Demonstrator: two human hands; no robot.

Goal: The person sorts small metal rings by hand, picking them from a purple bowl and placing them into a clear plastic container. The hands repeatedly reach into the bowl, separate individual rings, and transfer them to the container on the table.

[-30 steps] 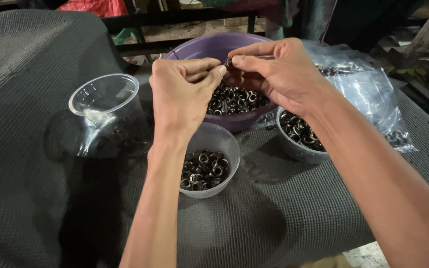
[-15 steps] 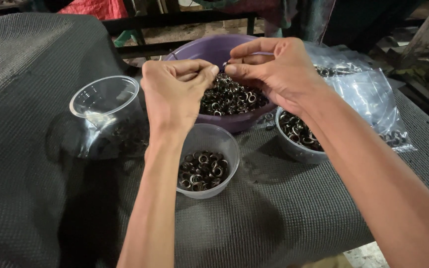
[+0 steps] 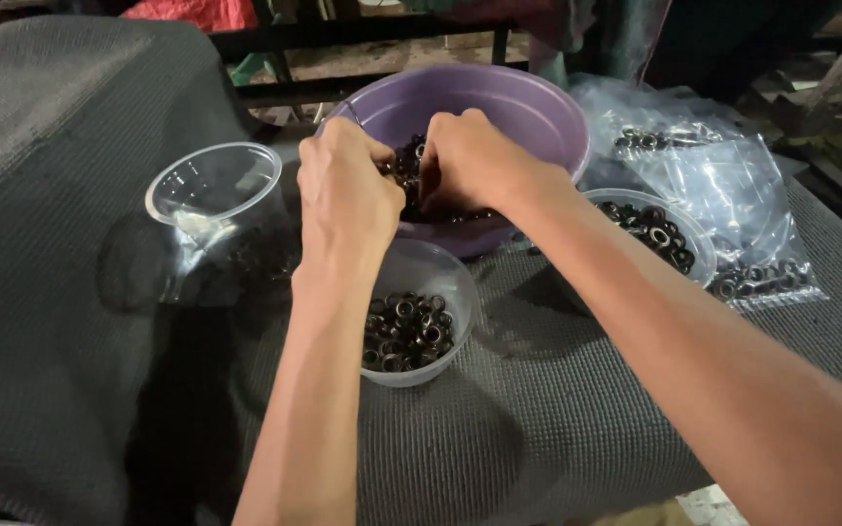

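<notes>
Nearest the camera, just in front of the purple bowl (image 3: 528, 107), a small clear cup (image 3: 419, 329) stands on the dark mesh cloth (image 3: 557, 429), its bottom covered with small dark metal rings (image 3: 403, 331). The left forearm passes over this cup's left edge. Above it, the left hand (image 3: 343, 195) and the right hand (image 3: 475, 161) both dip over the near rim of the purple bowl, knuckles up and fingers curled down into the pile of dark rings (image 3: 409, 166) inside; the fingertips are hidden among the rings, so whether they pinch anything cannot be told. To the left of the purple bowl an empty clear cup (image 3: 214, 195) stands on the cloth, well apart from the hands. To the right of the bowl, touching its side, a second clear cup (image 3: 655, 229) holds more rings. Beyond and right of that, clear plastic bags (image 3: 723, 185) with rings in them lie crumpled beside the bowl's far right rim.
</notes>
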